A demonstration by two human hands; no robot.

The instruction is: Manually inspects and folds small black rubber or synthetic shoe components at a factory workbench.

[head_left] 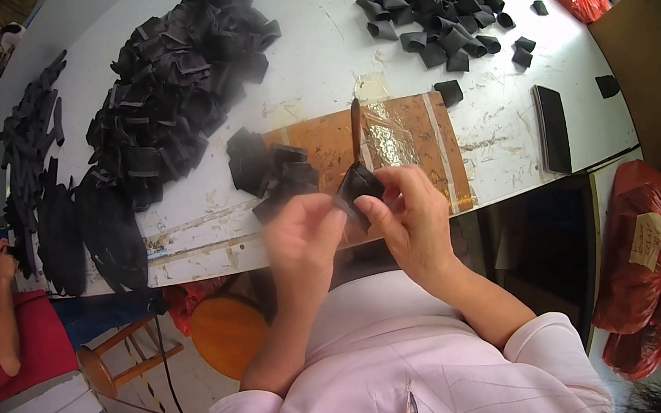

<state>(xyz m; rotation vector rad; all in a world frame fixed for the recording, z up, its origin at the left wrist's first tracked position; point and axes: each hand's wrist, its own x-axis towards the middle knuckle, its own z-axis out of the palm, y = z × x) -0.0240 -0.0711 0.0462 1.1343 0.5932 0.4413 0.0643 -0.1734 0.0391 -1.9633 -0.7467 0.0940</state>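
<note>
So the right hand (413,215), around the middle of the frame, has a folded black piece (361,185) pinched between thumb and fingers. The left hand (301,241) is pretty blurry, with thumb and fingertips bunched together right at the piece's lower left edge; can't tell if it's really gripping it or just touching. The piece sits dead centre, over the near edge of a brown cardboard sheet (420,120) on a scuffed white table (313,34). A slim brown stick (357,130) pokes up just above it, and I can't make out whether those two touch. Just up and left of the left hand there's a small black heap (273,168). A massive black pile (168,90) runs through the upper left, with darker strips (30,140) further left, and a bunch of little black loops (437,2) in the upper right. Red plastic bags (640,246) fill the lower right, and a co-worker in a red top (13,344) is at the left edge.
</note>
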